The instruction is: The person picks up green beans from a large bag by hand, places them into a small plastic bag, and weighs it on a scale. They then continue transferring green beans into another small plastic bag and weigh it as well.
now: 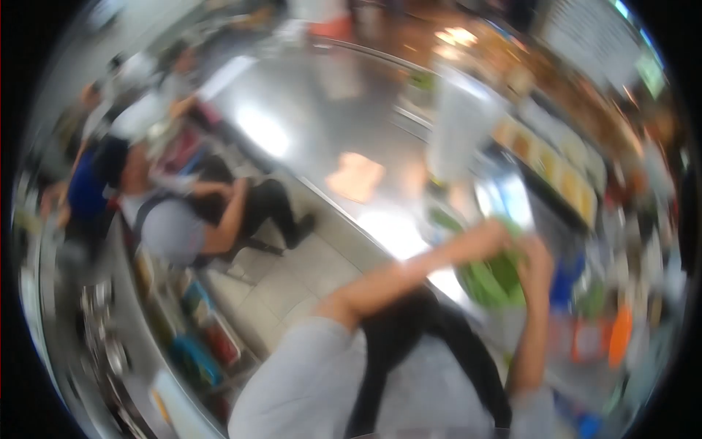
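My left hand (488, 240) and my right hand (537, 257) are close together over a mass of green leaves (496, 282). Both look closed, with a green leaf (510, 227) between them, though blur smears the fingers. The leaves appear to lie in a container whose rim I cannot make out. Beyond my hands on the steel counter (307, 110) is a shiny pale tray or bag (504, 194). A tall translucent container (462, 121) rises farther back.
A row of yellow-filled trays (548, 164) runs along the right. A flat pinkish-orange piece (356, 176) lies on the counter. At left a person in a grey shirt (172, 227) sits beside the tiled floor (285, 274). An orange object (620, 336) is at right.
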`<state>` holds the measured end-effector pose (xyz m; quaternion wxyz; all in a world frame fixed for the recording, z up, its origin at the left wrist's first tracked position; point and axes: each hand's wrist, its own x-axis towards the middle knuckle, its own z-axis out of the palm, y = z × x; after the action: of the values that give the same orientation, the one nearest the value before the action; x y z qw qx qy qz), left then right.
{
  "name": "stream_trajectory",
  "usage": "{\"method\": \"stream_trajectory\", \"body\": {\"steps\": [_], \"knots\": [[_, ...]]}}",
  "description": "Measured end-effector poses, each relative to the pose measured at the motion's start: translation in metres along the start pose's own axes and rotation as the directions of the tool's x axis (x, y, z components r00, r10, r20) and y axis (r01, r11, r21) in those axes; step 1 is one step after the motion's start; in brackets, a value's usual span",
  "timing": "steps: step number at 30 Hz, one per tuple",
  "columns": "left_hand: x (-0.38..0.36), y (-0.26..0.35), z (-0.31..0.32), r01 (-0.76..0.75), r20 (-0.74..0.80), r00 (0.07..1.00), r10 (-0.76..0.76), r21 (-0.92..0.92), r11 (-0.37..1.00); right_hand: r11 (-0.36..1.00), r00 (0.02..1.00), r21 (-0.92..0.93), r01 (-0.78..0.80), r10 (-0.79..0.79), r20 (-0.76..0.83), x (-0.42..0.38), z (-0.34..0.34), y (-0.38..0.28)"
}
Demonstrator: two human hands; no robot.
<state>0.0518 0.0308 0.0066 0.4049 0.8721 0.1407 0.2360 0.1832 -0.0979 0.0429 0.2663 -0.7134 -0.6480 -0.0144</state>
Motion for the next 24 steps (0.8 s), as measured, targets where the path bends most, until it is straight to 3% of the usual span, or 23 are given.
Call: {"method": "stream_trajectory", "body": {"steps": [1, 2, 3, 4, 5, 6, 8, 9, 10, 12, 16, 17, 18, 19, 20, 21, 22, 24], "knots": [[0.003, -0.002, -0.003, 0.044, 0.01, 0.999, -0.045, 0.012, 0.999, 0.995, 0.994, 0.047, -0.087, 0.084, 0.069, 0.007, -0.005, -0.009], [0.006, -0.006, -0.009, -0.04, -0.034, 0.999, 0.037, -0.082, 0.996, 0.995, 0.999, 0.088, -0.054, 0.054, 0.003, 0.009, -0.005, -0.008], [0.006, -0.002, -0.015, 0.038, -0.041, 0.998, -0.046, -0.168, 0.985, 0.995, 0.998, 0.084, -0.05, 0.054, -0.045, 0.012, -0.009, -0.013], [0.009, 0.001, -0.022, 0.059, -0.069, 0.996, -0.064, -0.079, 0.995, 0.996, 0.994, 0.089, -0.016, 0.026, -0.11, 0.014, -0.01, -0.017], [0.012, 0.006, -0.032, 0.184, 0.061, 0.982, -0.18, -0.078, 0.98, 0.992, 0.991, 0.11, -0.058, 0.071, -0.118, 0.016, -0.011, -0.02], [0.012, 0.005, -0.029, 0.173, 0.088, 0.982, -0.166, -0.084, 0.981, 0.991, 0.987, 0.101, -0.085, 0.098, -0.126, 0.014, -0.009, -0.019], [0.007, 0.008, -0.027, 0.239, 0.09, 0.971, -0.222, -0.33, 0.913, 0.936, 0.962, 0.322, -0.144, 0.208, -0.174, 0.007, 0.002, -0.015], [0.007, 0.012, -0.028, 0.427, 0.277, 0.904, -0.325, -0.549, 0.719, 0.847, 0.939, 0.494, -0.195, 0.307, -0.156, 0.005, 0.012, -0.011], [0.006, 0.015, -0.024, 0.427, 0.283, 0.904, -0.321, -0.546, 0.72, 0.846, 0.936, 0.494, -0.198, 0.313, -0.16, 0.003, 0.015, -0.009], [0.004, 0.021, -0.012, 0.34, 0.238, 0.933, -0.268, -0.828, 0.447, 0.514, 0.82, 0.745, -0.426, 0.566, 0.079, 0.001, 0.016, -0.014], [0.007, 0.003, 0.016, 0.266, 0.177, 0.951, -0.254, -0.886, 0.38, 0.361, 0.755, 0.788, -0.499, 0.628, 0.19, -0.006, 0.025, -0.005], [0.006, 0.003, 0.016, 0.236, 0.067, 0.963, -0.259, -0.668, 0.706, 0.201, 0.697, 0.866, -0.458, 0.686, 0.209, -0.007, 0.03, 0.003], [0.006, 0.003, 0.017, 0.195, -0.037, 0.975, -0.221, -0.341, 0.92, 0.039, 0.635, 0.919, -0.392, 0.734, 0.24, -0.009, 0.031, 0.011], [0.002, 0.005, 0.02, 0.194, -0.036, 0.975, -0.219, -0.342, 0.919, 0.039, 0.634, 0.919, -0.392, 0.735, 0.239, -0.012, 0.03, 0.018], [-0.005, 0.017, 0.018, 0.183, -0.043, 0.983, -0.179, 0.102, 0.978, 0.061, 0.65, 0.915, -0.398, 0.723, 0.234, -0.014, 0.027, 0.022], [-0.01, 0.025, 0.017, 0.137, -0.034, 0.99, -0.14, 0.527, 0.839, 0.083, 0.666, 0.911, -0.403, 0.709, 0.23, -0.014, 0.024, 0.024], [-0.012, 0.025, 0.021, 0.137, -0.034, 0.99, -0.14, 0.526, 0.839, 0.083, 0.666, 0.911, -0.403, 0.709, 0.23, -0.013, 0.022, 0.022], [-0.013, 0.025, 0.028, 0.189, -0.126, 0.98, -0.152, 0.374, 0.908, 0.386, 0.735, 0.781, -0.49, 0.665, 0.133, -0.015, 0.018, 0.015]]}}
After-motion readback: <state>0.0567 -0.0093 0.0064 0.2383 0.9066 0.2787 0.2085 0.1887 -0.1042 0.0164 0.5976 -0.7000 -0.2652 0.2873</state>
